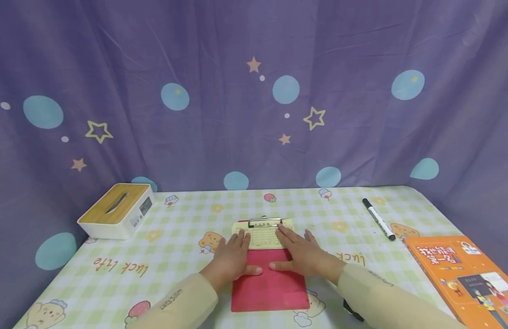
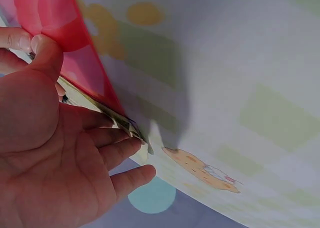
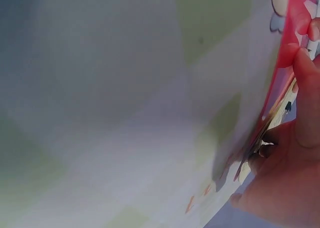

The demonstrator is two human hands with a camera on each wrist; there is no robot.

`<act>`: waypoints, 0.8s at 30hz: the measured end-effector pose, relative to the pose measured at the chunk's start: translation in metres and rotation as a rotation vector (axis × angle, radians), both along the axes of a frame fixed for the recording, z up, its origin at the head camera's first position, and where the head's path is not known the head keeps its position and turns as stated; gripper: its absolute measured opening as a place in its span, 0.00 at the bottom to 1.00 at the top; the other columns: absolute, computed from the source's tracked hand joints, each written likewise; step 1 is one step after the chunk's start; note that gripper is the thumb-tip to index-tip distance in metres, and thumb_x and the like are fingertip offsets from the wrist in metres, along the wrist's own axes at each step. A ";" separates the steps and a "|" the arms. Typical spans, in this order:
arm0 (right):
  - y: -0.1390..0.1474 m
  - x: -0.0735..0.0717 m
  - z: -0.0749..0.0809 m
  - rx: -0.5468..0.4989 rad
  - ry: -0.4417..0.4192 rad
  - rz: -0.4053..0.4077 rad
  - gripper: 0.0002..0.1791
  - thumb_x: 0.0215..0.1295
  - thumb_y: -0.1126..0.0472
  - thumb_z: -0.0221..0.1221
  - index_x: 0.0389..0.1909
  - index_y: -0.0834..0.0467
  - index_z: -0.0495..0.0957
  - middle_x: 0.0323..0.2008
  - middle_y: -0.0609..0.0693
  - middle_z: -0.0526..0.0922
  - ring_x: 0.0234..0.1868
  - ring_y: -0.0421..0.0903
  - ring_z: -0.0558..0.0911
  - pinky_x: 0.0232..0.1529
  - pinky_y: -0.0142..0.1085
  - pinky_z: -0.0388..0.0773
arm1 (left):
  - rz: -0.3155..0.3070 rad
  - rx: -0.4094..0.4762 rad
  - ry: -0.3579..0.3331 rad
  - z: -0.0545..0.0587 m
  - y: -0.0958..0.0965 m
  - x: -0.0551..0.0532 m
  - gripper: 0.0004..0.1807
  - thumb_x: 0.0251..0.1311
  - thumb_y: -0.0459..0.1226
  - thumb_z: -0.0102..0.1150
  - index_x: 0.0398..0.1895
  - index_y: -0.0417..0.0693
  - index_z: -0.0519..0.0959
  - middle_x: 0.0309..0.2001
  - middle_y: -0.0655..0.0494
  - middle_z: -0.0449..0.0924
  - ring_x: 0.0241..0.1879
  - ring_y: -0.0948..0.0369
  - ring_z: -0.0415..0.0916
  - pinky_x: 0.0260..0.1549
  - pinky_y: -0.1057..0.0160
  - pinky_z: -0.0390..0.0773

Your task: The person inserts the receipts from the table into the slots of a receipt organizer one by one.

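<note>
A red clipboard [image 1: 270, 297] lies on the checked tablecloth, its metal clip [image 1: 264, 223] at the far end. Pale yellow printed paper [image 1: 262, 238] sits under the clip and covers the board's upper part. My left hand [image 1: 231, 259] rests on the left side of the paper, fingers stretched forward, thumb pointing inward over the red board. On the right side, my right hand [image 1: 302, 253] lies likewise, its fingertips near the clip. Both wrist views show the hands along the board's edges, with the left fingers [image 2: 117, 150] extended beside the paper edge.
At the back left stands a white tissue box [image 1: 132, 219] with a wooden lid. To the right lie a black-and-white marker [image 1: 378, 219] and an orange book [image 1: 443, 285]. A black object [image 1: 352, 311] is partly hidden under my right sleeve. A purple curtain [image 1: 221, 137] hangs behind the table.
</note>
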State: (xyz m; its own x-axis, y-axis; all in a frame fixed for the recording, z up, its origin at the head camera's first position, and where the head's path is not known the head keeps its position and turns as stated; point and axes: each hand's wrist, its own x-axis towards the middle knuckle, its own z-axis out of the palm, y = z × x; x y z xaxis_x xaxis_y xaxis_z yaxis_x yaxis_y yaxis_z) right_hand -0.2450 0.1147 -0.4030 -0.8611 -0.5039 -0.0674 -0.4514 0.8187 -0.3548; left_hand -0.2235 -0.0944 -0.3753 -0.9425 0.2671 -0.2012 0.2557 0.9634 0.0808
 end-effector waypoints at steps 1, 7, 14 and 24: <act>0.002 0.000 0.002 -0.007 -0.009 -0.007 0.53 0.63 0.33 0.62 0.79 0.60 0.57 0.80 0.54 0.53 0.77 0.55 0.59 0.72 0.65 0.40 | 0.002 -0.005 0.001 0.000 0.003 -0.001 0.53 0.56 0.61 0.67 0.76 0.36 0.61 0.76 0.40 0.58 0.74 0.43 0.57 0.70 0.40 0.57; 0.012 -0.001 0.003 -0.006 -0.016 -0.025 0.53 0.63 0.32 0.62 0.79 0.59 0.56 0.80 0.55 0.53 0.77 0.56 0.58 0.72 0.65 0.39 | 0.023 -0.075 -0.012 0.001 0.018 -0.007 0.54 0.56 0.62 0.67 0.76 0.38 0.61 0.77 0.43 0.58 0.75 0.47 0.56 0.71 0.43 0.55; 0.023 -0.006 -0.001 -0.003 -0.009 -0.017 0.54 0.63 0.30 0.61 0.79 0.59 0.55 0.80 0.54 0.52 0.77 0.57 0.58 0.72 0.66 0.38 | 0.053 -0.079 -0.033 0.004 0.031 -0.010 0.54 0.55 0.62 0.68 0.77 0.39 0.61 0.77 0.44 0.58 0.76 0.48 0.54 0.73 0.46 0.53; 0.031 -0.013 -0.003 0.045 -0.012 -0.043 0.54 0.62 0.31 0.62 0.79 0.57 0.55 0.80 0.53 0.53 0.77 0.56 0.59 0.72 0.66 0.41 | 0.061 -0.090 -0.042 0.002 0.042 -0.016 0.54 0.56 0.62 0.67 0.78 0.41 0.60 0.77 0.45 0.57 0.76 0.49 0.54 0.73 0.46 0.52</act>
State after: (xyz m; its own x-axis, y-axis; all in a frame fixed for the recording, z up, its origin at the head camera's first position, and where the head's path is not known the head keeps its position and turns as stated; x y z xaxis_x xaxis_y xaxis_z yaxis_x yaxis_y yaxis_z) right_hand -0.2584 0.1459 -0.4062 -0.8809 -0.4628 -0.0989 -0.4116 0.8524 -0.3226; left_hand -0.2396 -0.0525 -0.3737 -0.9468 0.1881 -0.2611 0.1943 0.9809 0.0024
